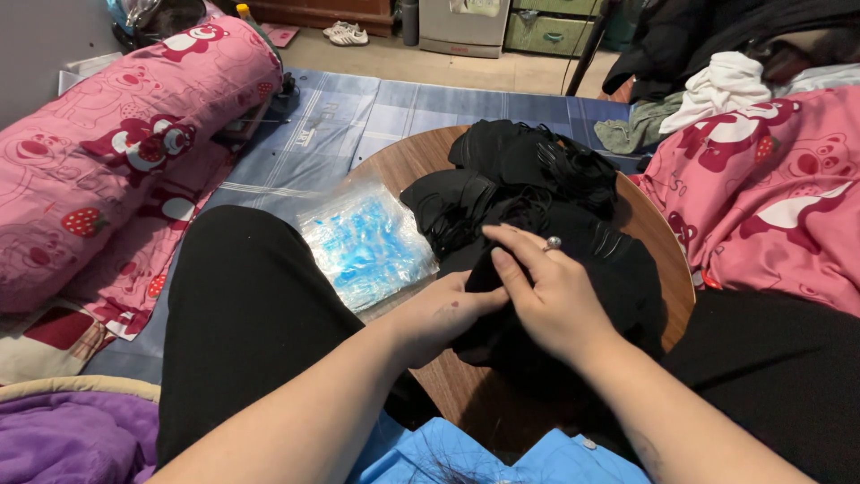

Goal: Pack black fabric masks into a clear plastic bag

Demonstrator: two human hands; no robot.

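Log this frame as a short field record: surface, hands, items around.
surface: round wooden table, set over the person's lap
left hand: on the near edge of the black fabric pile, fingers tucked under the right hand
right hand: lies on the black fabric, ring on one finger, fingertips pinching a fold
bag: clear plastic bag of blue pieces, on the table left of the pile
left side: pink printed bolster
right side: pink printed blanket, white cloth on top

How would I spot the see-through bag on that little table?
Find the round wooden table between the person's knees. On its left edge, beside the black fabric pile, lies the clear plastic bag. It alone is shiny, filled with small blue pieces.
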